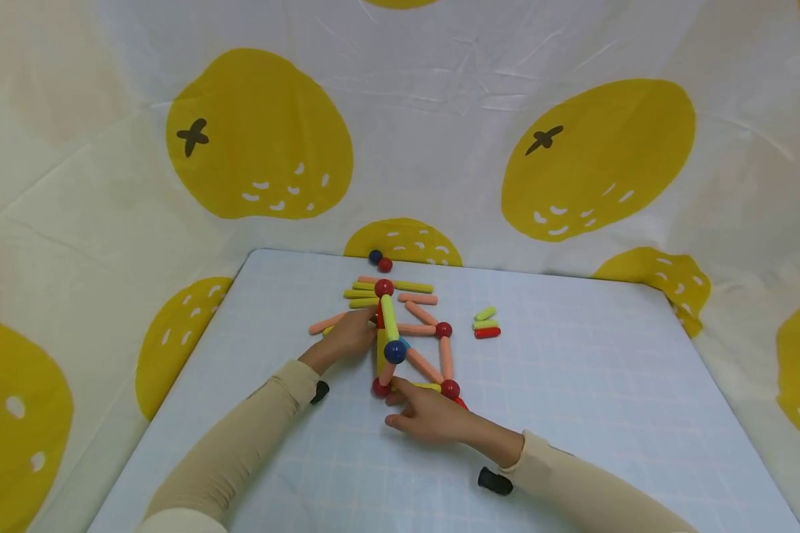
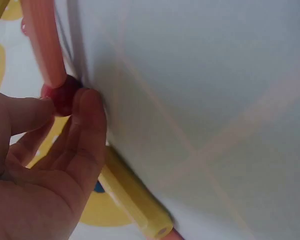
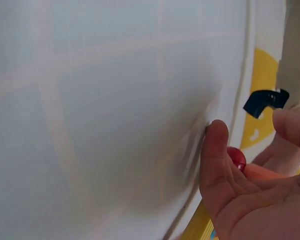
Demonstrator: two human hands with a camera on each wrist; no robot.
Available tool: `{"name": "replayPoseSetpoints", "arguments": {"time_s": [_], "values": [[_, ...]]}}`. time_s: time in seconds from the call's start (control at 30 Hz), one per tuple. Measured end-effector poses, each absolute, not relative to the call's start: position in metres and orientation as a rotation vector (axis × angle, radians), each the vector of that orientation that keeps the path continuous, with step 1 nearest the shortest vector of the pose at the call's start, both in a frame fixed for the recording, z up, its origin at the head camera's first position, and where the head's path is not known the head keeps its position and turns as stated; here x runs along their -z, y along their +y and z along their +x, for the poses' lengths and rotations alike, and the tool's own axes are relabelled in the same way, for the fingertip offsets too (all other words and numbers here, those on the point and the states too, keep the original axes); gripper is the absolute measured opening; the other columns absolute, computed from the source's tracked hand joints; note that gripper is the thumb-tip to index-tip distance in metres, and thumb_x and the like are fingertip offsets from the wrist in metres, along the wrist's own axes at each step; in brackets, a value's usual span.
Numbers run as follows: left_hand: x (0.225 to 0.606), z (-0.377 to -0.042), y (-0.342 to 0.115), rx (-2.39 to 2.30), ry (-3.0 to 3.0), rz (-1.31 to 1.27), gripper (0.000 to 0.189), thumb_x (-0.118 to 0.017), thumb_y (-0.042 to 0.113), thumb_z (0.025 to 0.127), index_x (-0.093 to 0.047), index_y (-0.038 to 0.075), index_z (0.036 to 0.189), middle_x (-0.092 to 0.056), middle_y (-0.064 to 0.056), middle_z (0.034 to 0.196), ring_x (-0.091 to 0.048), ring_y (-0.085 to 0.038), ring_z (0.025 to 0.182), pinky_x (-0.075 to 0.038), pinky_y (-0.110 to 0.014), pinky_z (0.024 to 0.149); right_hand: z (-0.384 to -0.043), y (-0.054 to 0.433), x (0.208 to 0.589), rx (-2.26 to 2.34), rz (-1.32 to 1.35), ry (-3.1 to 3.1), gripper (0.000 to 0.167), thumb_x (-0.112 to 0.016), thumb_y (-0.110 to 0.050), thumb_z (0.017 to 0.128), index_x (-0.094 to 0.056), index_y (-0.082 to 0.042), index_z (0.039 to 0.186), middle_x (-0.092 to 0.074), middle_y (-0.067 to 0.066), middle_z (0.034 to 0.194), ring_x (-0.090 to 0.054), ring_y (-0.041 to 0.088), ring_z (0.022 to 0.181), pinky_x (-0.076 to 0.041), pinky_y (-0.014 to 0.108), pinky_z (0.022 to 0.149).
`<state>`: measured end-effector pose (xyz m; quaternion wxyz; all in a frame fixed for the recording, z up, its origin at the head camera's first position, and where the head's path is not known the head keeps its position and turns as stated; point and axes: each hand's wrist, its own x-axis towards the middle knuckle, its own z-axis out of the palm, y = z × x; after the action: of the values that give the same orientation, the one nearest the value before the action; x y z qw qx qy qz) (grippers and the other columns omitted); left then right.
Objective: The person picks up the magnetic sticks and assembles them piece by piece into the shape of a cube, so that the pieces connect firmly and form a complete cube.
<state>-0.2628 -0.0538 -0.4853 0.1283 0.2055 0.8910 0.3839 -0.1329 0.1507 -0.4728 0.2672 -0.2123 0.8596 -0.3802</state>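
Note:
A standing frame of coloured rods and balls, like a magnetic building set, rises mid-table, with a blue ball (image 1: 395, 352) high at its front. My left hand (image 1: 355, 331) is at its far left side. In the left wrist view, that thumb and fingers pinch a red ball (image 2: 65, 95) joined to an orange rod (image 2: 42, 42). At the front left corner, my right hand (image 1: 433, 413) has its fingers beside another red ball (image 1: 381, 386). The right wrist view shows these fingers mostly straight, the thumb apart; whether they touch the red ball (image 3: 237, 158) is hard to tell.
Loose yellow rods (image 1: 413, 287) and orange rods lie behind the frame. Short green and red rods (image 1: 487, 332) lie to its right. A loose dark blue ball (image 1: 375, 257) and a red ball (image 1: 385, 265) sit by the back edge, against the patterned cloth.

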Motion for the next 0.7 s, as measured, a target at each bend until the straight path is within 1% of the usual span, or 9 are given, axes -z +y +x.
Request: {"name": "replayPoseSetpoints", "arguments": {"time_s": [0.1,0.23,0.3,0.37,0.43,0.5,0.57,0.63,0.7], "values": [[0.478,-0.261,-0.061,-1.074,2.65,0.474,0.05,-0.049,0.013,0.106,-0.044,0.027,0.154,-0.049,-0.001,0.155,-0.055,-0.023,0.12,-0.05,-0.044,0.098,-0.134,0.159,0.467,1.022,-0.583,2.349,0.047,-0.067,-0.033,0.099,-0.054,-0.015,0.14,-0.069,-0.001,0.124,-0.066,0.008,0.099,-0.056,0.026,0.088],[0.458,-0.252,-0.072,-1.144,2.685,0.334,0.042,-0.047,0.022,0.109,-0.045,0.02,0.151,-0.06,-0.011,0.136,-0.063,-0.025,0.105,-0.056,-0.04,0.09,-0.136,0.185,0.455,1.001,-0.513,2.486,0.034,-0.067,-0.031,0.1,-0.062,-0.014,0.129,-0.069,-0.004,0.106,-0.062,0.01,0.087,-0.054,0.025,0.076],[0.445,-0.244,-0.075,-1.221,2.67,0.322,0.04,-0.047,0.027,0.11,-0.044,0.022,0.15,-0.061,-0.012,0.131,-0.064,-0.028,0.098,-0.056,-0.037,0.082,-0.141,0.201,0.45,0.967,-0.428,2.589,0.027,-0.068,-0.029,0.099,-0.064,-0.014,0.121,-0.067,-0.006,0.098,-0.059,0.01,0.081,-0.052,0.025,0.069],[0.431,-0.235,-0.075,-1.294,2.632,0.347,0.039,-0.047,0.031,0.109,-0.044,0.028,0.148,-0.061,-0.01,0.128,-0.064,-0.031,0.097,-0.055,-0.034,0.077,-0.148,0.217,0.446,0.937,-0.341,2.673,0.022,-0.069,-0.026,0.098,-0.064,-0.014,0.116,-0.065,-0.005,0.094,-0.058,0.012,0.078,-0.05,0.025,0.065],[0.42,-0.226,-0.074,-1.321,2.6,0.396,0.038,-0.047,0.033,0.109,-0.045,0.032,0.147,-0.062,-0.009,0.124,-0.064,-0.034,0.098,-0.054,-0.033,0.074,-0.158,0.231,0.445,0.906,-0.28,2.737,0.021,-0.07,-0.025,0.098,-0.065,-0.013,0.114,-0.065,-0.003,0.094,-0.058,0.012,0.077,-0.05,0.026,0.064],[0.412,-0.216,-0.073,-1.303,2.567,0.441,0.038,-0.048,0.035,0.109,-0.046,0.036,0.147,-0.064,-0.008,0.121,-0.064,-0.032,0.099,-0.053,-0.031,0.073,-0.171,0.242,0.448,0.876,-0.247,2.784,0.022,-0.069,-0.025,0.098,-0.065,-0.011,0.115,-0.067,-0.001,0.096,-0.059,0.013,0.078,-0.05,0.027,0.067],[0.408,-0.206,-0.072,-1.273,2.521,0.495,0.038,-0.049,0.035,0.109,-0.047,0.036,0.147,-0.066,-0.008,0.119,-0.064,-0.03,0.097,-0.053,-0.031,0.072,-0.184,0.248,0.452,0.848,-0.26,2.814,0.025,-0.067,-0.026,0.099,-0.065,-0.008,0.117,-0.068,0.002,0.099,-0.061,0.015,0.082,-0.052,0.03,0.071],[0.408,-0.199,-0.07,-1.229,2.484,0.542,0.038,-0.05,0.036,0.108,-0.047,0.036,0.147,-0.067,-0.005,0.115,-0.064,-0.026,0.094,-0.053,-0.032,0.071,-0.198,0.25,0.455,0.818,-0.264,2.827,0.028,-0.065,-0.028,0.1,-0.065,-0.007,0.12,-0.07,0.005,0.103,-0.062,0.018,0.085,-0.053,0.033,0.074],[0.411,-0.196,-0.068,-1.222,2.419,0.597,0.039,-0.051,0.035,0.108,-0.048,0.034,0.147,-0.067,-0.005,0.115,-0.066,-0.027,0.091,-0.053,-0.032,0.068,-0.213,0.25,0.457,0.789,-0.266,2.825,0.032,-0.063,-0.029,0.101,-0.064,-0.007,0.124,-0.071,0.008,0.107,-0.063,0.02,0.089,-0.054,0.037,0.078]]}}
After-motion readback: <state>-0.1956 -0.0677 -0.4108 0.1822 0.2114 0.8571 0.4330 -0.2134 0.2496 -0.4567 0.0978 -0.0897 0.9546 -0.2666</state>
